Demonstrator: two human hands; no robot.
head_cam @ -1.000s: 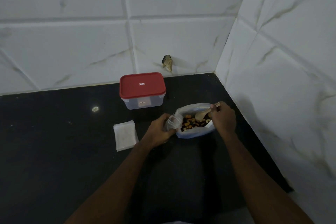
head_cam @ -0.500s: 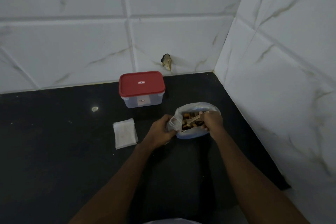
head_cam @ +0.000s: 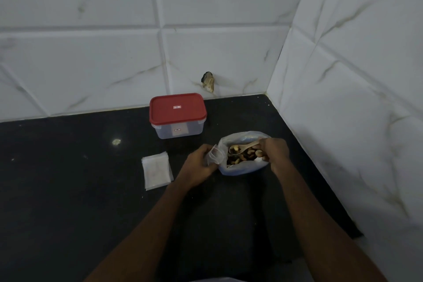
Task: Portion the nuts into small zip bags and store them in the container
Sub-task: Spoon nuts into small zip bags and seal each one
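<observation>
Now | left hand [head_cam: 199, 162] fingers pinch small zip bag [head_cam: 214, 154] | right hand [head_cam: 273, 151] fingers grip spoon [head_cam: 244, 147]

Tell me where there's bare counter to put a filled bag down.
The counter is bare left of the zip-bag stack and in front of it. A smaller patch lies between the container and the right wall. Crowded: around the nut bag, where the left hand and right hand work.
</observation>
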